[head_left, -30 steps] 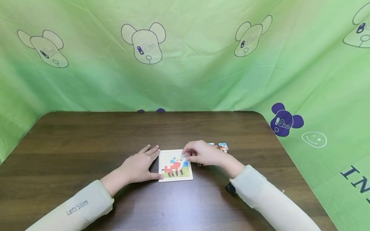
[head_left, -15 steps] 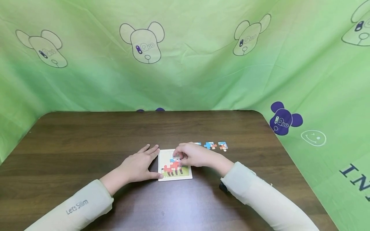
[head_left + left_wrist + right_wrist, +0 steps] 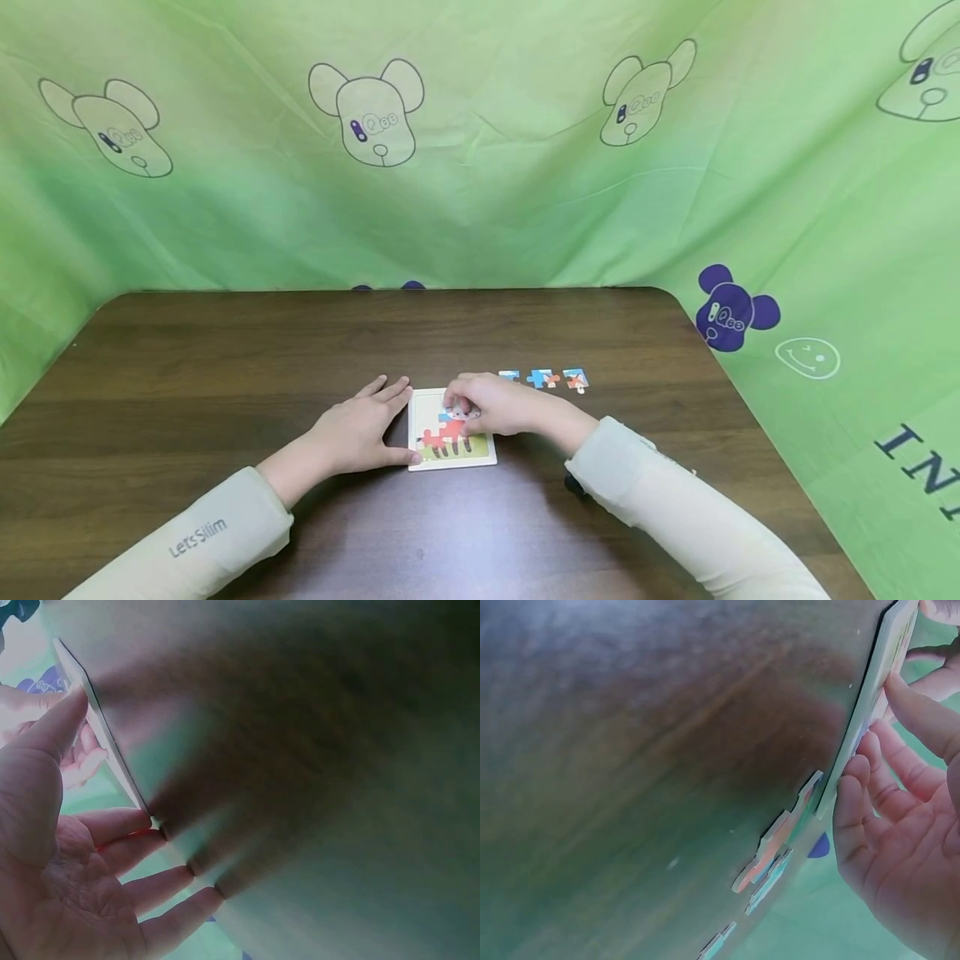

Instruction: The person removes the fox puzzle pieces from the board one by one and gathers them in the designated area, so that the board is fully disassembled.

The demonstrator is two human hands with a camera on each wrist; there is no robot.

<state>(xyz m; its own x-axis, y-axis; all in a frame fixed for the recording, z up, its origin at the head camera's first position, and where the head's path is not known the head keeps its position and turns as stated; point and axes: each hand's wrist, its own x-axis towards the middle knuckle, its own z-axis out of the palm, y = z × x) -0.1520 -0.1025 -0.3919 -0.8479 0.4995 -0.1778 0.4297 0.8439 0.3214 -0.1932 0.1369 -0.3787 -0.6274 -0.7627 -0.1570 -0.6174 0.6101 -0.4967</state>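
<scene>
A square jigsaw tray with a pale rim lies on the table, partly filled with a picture of a red animal on grass. My left hand lies spread at its left side; the thumb rests on the lower left corner and the fingertips touch the table by the upper corner. Over the tray's upper right part, my right hand has bent fingers and thumb around a whitish puzzle piece with dark dots, apparently pinching it. In the right wrist view, the right thumb and fingertips touch the tray.
Loose puzzle pieces lie beyond the right hand: a blue one, a blue and orange one and one with an orange animal. Another red piece shows near the tray in the right wrist view. A green curtain hangs behind the table.
My right hand has moved left from the tray's right edge over its upper middle, uncovering loose pieces behind. Over the last half second it shifts only slightly. The left hand stays put.
</scene>
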